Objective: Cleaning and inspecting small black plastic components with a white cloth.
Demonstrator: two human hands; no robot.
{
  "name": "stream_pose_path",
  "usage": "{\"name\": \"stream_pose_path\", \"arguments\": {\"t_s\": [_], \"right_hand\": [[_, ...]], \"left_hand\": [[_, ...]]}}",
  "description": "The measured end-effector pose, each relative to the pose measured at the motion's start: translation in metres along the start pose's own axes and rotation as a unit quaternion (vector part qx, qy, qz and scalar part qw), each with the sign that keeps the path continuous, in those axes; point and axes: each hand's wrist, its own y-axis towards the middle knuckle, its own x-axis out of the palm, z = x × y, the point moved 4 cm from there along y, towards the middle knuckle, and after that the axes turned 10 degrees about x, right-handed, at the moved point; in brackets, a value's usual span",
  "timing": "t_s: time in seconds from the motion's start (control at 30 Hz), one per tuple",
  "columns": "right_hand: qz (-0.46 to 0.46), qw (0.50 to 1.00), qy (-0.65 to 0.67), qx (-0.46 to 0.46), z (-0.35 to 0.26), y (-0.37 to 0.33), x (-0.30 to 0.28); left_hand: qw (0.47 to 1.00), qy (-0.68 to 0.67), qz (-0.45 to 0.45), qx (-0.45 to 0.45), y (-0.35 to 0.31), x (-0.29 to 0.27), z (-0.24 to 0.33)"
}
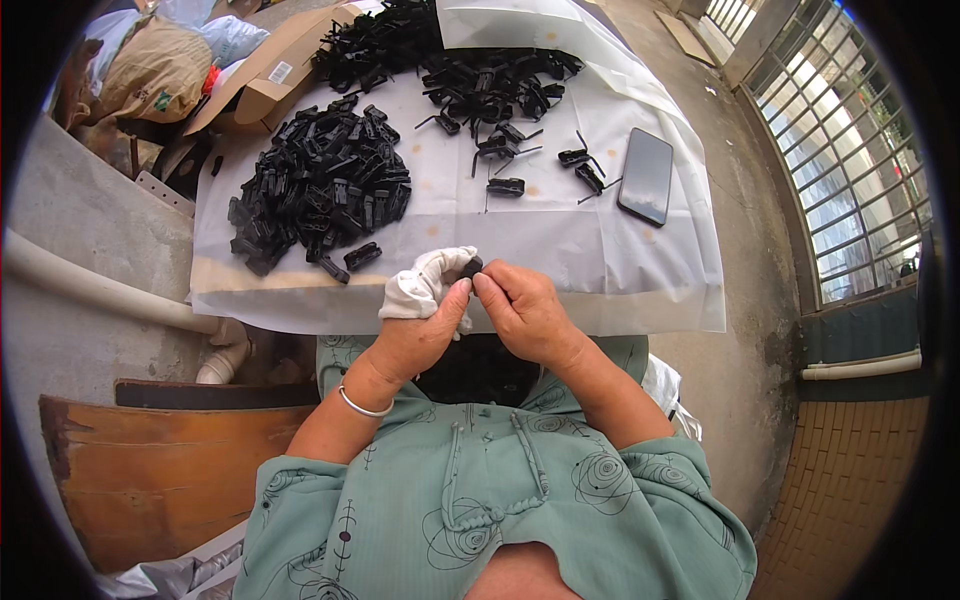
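Close together at the table's front edge, both my hands are closed on one small black plastic part [471,268]. My left hand [428,300] wears a white cloth glove over its fingers, with the thumb bare, and grips the part's lower side. The bare thumb and forefinger of my right hand [520,308] pinch its near right end; much of the part is hidden by the fingers. Left of my hands lies a big heap of similar black plastic parts [330,180], with one loose part [362,256] at its near side. Farther off, more black parts with thin sticking-out arms [490,85] are piled.
A white plastic sheet [440,225] covers the table. A dark smartphone [646,176] lies at the right, near a few loose black parts [588,179]. An open cardboard box [275,85] stands at the far left. Barred windows [830,150] line the right side.
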Motion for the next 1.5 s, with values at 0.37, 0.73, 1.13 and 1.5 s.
{"name": "stream_pose_path", "arguments": {"t_s": [0.37,0.73,1.13,1.5], "right_hand": [[0.013,0.998,0.009,0.059,0.005,0.001,0.011],[-0.003,0.997,0.073,0.014,0.0,-0.003,0.011],[0.006,0.994,0.094,0.061,-0.003,-0.006,0.007],[-0.018,0.987,0.144,0.073,0.007,-0.003,-0.007]], "left_hand": [[0.939,0.235,0.039,0.248,0.0,0.003,0.012],[1.0,0.012,0.025,-0.005,-0.003,-0.002,0.012],[0.93,0.296,0.003,0.218,-0.009,0.013,0.027],[0.996,-0.088,0.023,0.022,-0.001,0.007,0.01]]}}
